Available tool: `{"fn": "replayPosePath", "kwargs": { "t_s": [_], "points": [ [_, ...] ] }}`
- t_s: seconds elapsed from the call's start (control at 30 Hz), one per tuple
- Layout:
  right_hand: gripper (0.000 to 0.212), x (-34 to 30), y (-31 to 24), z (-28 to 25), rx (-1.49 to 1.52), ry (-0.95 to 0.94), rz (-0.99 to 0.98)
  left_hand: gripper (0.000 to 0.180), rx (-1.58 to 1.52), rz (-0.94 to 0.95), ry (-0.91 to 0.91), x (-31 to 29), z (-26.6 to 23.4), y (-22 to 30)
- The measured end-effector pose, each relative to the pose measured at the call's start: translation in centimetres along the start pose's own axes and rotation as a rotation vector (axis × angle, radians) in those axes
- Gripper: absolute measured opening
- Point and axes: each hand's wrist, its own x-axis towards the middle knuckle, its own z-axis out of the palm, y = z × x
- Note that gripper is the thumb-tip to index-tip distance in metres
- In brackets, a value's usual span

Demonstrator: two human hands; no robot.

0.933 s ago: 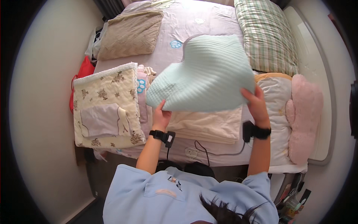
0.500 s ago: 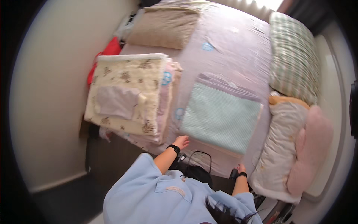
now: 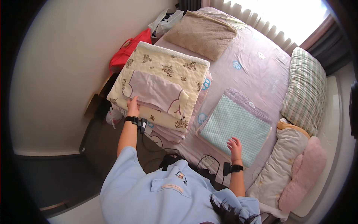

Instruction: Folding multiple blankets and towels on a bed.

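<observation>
My left hand [image 3: 133,107] is at the near left edge of a folded lilac cloth [image 3: 156,89] with pale yellow ends and purple scalloped trim. Its fingers are closed on that edge, partly hidden. The cloth lies on top of a stack of folded bedding, whose upper layer is a cream quilt [image 3: 167,70] with brown flower sprigs. Over the near right part of a folded mint-green quilted mat [image 3: 238,121], my right hand [image 3: 235,149] hovers or rests with fingers apart, holding nothing. A lilac band shows along the mat's far side.
The bed carries a lilac fitted sheet [image 3: 257,74]. A tan pillow [image 3: 201,33] lies at the far side, a green checked pillow [image 3: 305,84] at right, near a pale rolled quilt [image 3: 279,164] and a pink plush [image 3: 304,175]. A red bag [image 3: 128,48] stands left; a black cable [image 3: 209,156] loops near me.
My left hand has moved left and forward to the lilac cloth. My right hand has risen from the bed's near edge to over the mint mat. The whole view has shifted.
</observation>
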Motion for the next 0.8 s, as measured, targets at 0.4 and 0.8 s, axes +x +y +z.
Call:
{"fn": "replayPosePath", "kwargs": {
  "t_s": [0.4,0.8],
  "points": [
    [0.058,-2.6,-6.7,29.4,-1.339,-0.237,-1.24,0.015,-0.395,-0.504,-0.342,-2.8,1.1,1.5],
    [0.022,-7.1,-13.6,16.7,-0.382,-0.368,-0.569,0.024,-0.471,-0.352,-0.606,-14.3,4.6,13.7]
  ]
}}
